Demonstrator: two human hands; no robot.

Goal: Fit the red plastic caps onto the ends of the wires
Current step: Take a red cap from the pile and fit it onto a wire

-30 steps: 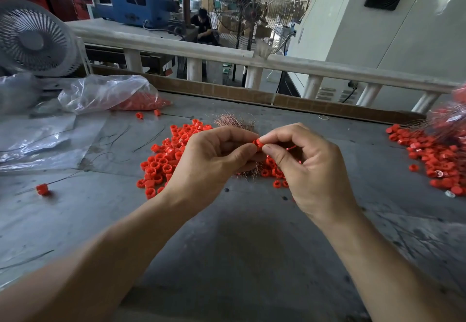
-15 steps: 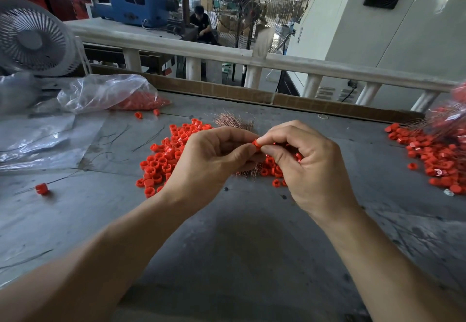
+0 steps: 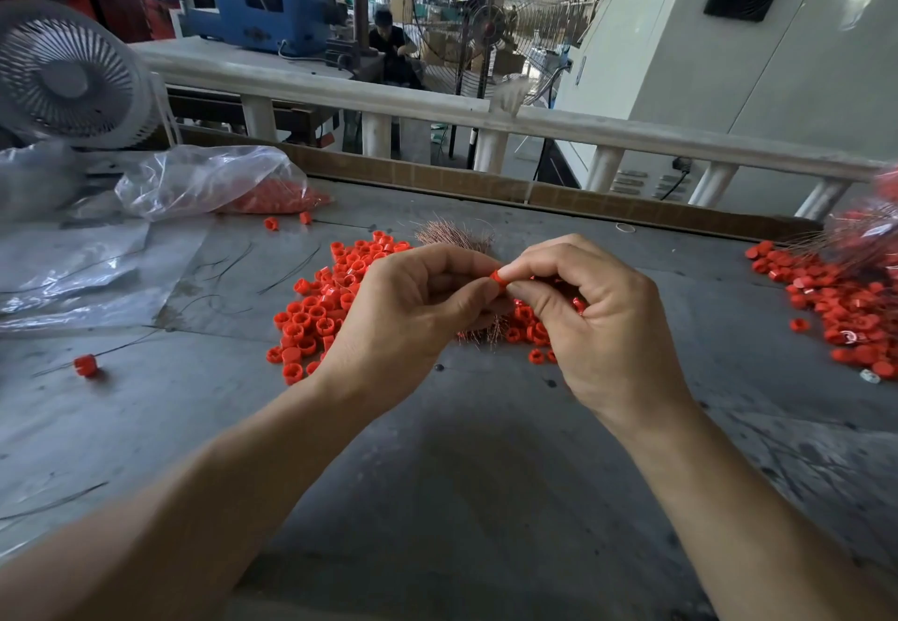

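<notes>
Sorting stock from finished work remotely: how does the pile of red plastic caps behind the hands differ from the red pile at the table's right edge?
The central pile of red plastic caps lies mostly open end up, showing hollow rings; the right-edge pile of red caps mostly shows closed, flat tops. The central pile sits beside a loose bundle of copper wires; the right-edge pile has thin wires fanning out over it. Both rest on the grey table.

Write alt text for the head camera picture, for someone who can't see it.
Two bare hands meet above a grey worktable, the left hand and right hand together pinching one red cap. Beneath them lie a pile of loose red caps and a bundle of copper wires.
</notes>
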